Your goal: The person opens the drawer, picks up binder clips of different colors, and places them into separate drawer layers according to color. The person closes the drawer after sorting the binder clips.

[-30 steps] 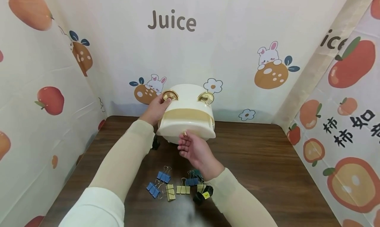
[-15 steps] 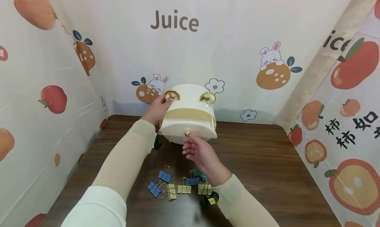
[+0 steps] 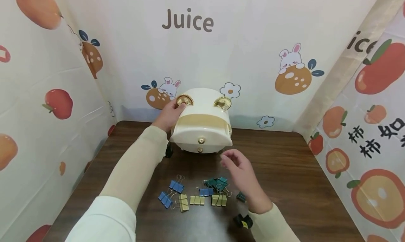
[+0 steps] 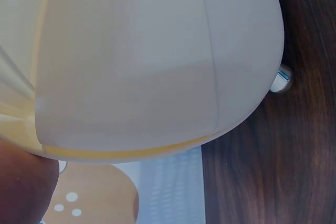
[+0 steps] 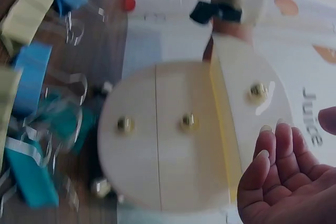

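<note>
A cream rounded mini drawer cabinet (image 3: 207, 94) with gold knobs stands at the back of the table. Its upper drawer (image 3: 202, 133) is pulled out. My left hand (image 3: 169, 115) holds the cabinet's upper left side, thumb by the left gold ring (image 3: 185, 100); its other fingers are mostly hidden. My right hand (image 3: 242, 171) hovers in front and to the right of the cabinet, touching nothing, with its fingers loosely bent. In the right wrist view, the drawer's knob (image 5: 257, 92) is clear of that hand. Binder clips lie below: blue (image 3: 176, 186), yellow (image 3: 219, 200) and green (image 3: 218, 183).
More binder clips lie in the group, including a dark green clip (image 3: 241, 196) beside the right wrist. A black device (image 3: 243, 221) sits at the right wrist. A printed cloth (image 3: 253, 59) hangs behind the wooden table (image 3: 278, 171) and along both sides.
My right hand has let go of the drawer's knob and moved right and toward me, uncovering the lower knob and green clips. The drawer stays out; my left hand keeps its hold.
</note>
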Action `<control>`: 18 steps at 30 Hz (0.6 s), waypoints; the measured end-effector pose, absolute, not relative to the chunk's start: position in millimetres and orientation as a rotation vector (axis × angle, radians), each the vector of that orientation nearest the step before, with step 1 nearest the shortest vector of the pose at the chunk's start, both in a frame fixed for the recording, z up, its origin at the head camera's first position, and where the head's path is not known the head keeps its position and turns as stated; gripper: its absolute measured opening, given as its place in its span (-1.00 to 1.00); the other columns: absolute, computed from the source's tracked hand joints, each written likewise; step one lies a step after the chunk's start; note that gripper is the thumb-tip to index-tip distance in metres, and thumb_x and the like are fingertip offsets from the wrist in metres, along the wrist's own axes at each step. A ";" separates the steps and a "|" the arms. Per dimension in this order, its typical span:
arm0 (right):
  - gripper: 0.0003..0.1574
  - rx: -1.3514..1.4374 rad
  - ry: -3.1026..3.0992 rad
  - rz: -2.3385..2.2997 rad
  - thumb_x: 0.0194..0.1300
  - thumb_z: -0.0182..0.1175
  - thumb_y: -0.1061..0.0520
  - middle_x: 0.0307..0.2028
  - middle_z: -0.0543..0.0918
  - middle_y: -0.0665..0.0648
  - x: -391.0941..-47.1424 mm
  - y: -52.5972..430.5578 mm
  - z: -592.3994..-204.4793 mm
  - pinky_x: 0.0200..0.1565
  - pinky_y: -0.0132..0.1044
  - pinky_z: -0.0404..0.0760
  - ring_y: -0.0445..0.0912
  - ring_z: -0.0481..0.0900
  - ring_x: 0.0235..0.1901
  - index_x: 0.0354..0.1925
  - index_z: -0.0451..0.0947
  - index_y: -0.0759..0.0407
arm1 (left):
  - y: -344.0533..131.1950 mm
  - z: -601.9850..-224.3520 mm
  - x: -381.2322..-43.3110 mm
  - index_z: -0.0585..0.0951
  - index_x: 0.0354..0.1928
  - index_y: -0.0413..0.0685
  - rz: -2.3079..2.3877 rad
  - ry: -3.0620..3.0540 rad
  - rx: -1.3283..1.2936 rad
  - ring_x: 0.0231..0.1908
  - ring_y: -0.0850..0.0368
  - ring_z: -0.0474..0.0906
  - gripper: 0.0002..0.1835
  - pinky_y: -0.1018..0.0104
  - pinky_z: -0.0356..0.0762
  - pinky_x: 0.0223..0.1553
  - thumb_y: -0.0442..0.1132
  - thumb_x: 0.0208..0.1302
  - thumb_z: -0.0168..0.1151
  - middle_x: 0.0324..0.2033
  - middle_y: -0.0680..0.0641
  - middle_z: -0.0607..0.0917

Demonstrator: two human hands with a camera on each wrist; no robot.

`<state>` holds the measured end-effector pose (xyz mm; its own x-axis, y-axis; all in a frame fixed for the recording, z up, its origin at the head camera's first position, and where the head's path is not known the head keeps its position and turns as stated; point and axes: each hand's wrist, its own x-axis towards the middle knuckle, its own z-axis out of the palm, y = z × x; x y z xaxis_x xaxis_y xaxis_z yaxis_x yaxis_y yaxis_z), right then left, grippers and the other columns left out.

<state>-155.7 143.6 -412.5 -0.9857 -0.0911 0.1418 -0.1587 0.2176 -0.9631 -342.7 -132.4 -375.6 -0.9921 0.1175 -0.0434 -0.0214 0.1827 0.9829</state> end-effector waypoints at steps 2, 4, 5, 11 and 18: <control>-0.76 0.211 -2.420 1.878 0.58 0.15 0.11 -0.17 0.65 0.24 -152.0 157.0 -413.4 -0.02 -0.23 0.61 0.14 0.62 -0.09 -0.01 0.58 0.28 | -132.5 -374.8 -342.5 0.26 0.59 0.20 1.937 2.322 0.095 0.31 0.06 0.39 -0.41 0.09 0.29 0.36 0.03 0.62 0.01 0.41 -0.02 0.43; -0.73 0.174 -2.435 1.835 0.59 0.14 0.08 -0.13 0.65 0.24 -148.4 170.0 -415.3 0.01 -0.25 0.61 0.08 0.63 -0.07 0.02 0.56 0.27 | -132.1 -374.6 -342.3 0.25 0.59 0.19 1.939 2.320 0.096 0.31 0.05 0.38 -0.41 0.09 0.29 0.36 0.03 0.62 0.01 0.42 -0.02 0.42; -0.71 0.159 -2.440 1.821 0.60 0.13 0.06 -0.11 0.65 0.25 -146.4 176.1 -416.4 0.02 -0.25 0.61 0.07 0.62 -0.06 0.04 0.55 0.28 | -131.8 -374.3 -341.8 0.25 0.59 0.19 1.941 2.316 0.094 0.32 0.06 0.37 -0.41 0.09 0.28 0.37 0.03 0.62 0.01 0.43 -0.02 0.41; -0.69 0.119 -2.456 1.687 0.59 0.14 0.05 -0.10 0.63 0.21 -136.3 204.3 -424.0 -0.04 -0.36 0.60 0.00 0.60 -0.08 0.08 0.54 0.26 | -131.3 -375.6 -341.5 0.26 0.59 0.19 1.962 2.307 0.086 0.31 0.05 0.38 -0.42 0.09 0.29 0.36 0.03 0.62 0.00 0.42 -0.02 0.41; -0.58 0.150 -2.632 1.473 0.54 0.21 -0.03 0.01 0.61 0.12 -136.6 232.7 -445.5 -0.02 -0.27 0.57 -0.03 0.54 -0.03 0.18 0.50 0.19 | -130.5 -377.3 -344.0 0.26 0.59 0.19 1.963 2.303 0.100 0.29 0.05 0.39 -0.42 0.09 0.30 0.35 0.03 0.62 0.00 0.41 -0.02 0.42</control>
